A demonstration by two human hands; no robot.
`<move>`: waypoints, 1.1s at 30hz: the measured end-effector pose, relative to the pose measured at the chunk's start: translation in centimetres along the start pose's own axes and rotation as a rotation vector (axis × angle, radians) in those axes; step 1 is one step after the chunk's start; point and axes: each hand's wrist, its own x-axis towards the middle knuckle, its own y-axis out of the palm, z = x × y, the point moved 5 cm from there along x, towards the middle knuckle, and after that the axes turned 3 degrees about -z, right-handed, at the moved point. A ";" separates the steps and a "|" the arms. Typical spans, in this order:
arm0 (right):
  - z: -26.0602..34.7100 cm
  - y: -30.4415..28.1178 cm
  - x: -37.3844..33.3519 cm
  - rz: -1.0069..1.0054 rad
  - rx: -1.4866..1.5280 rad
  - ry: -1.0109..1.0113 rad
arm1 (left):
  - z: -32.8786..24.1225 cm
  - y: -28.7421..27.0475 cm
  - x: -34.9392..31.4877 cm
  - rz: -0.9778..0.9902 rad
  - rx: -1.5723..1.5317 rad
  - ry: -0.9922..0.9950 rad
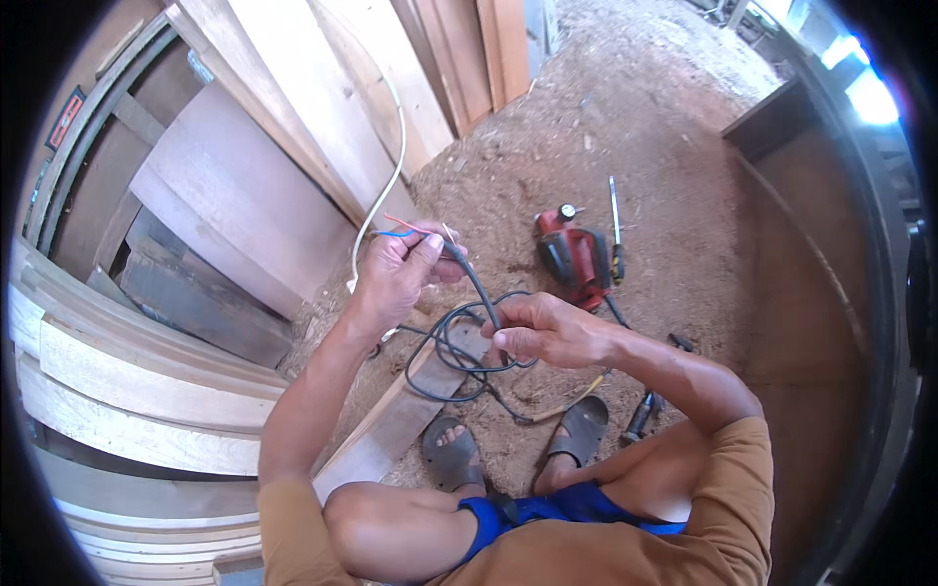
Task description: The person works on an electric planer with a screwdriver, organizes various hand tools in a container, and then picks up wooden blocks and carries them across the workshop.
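Note:
A dark electrical cable (473, 277) stretches between my two hands. My left hand (403, 266) pinches it near its stripped end, where thin red and blue wires (399, 227) stick out to the left. Lower down, the thumb and fingers of my right hand (547, 330) are closed around the same cable. Loose loops of the cable (437, 373) hang or lie below my hands, partly over a wooden plank (391, 430). Beyond my right hand, a red and black power tool (575, 256), which looks like an electric planer, rests on the ground.
A long screwdriver (616, 230) lies beside the power tool. A dark-handled tool (641, 417) is near my right foot. Boards (156, 391) are stacked at left, and more planks (322, 88) lean ahead, with a white cord (399, 146). A brown panel (806, 293) stands at right.

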 end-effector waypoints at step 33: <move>-7.1 -1.6 -9.3 0.259 -0.491 0.311 | 3.0 -8.8 0.7 -0.228 0.006 -0.138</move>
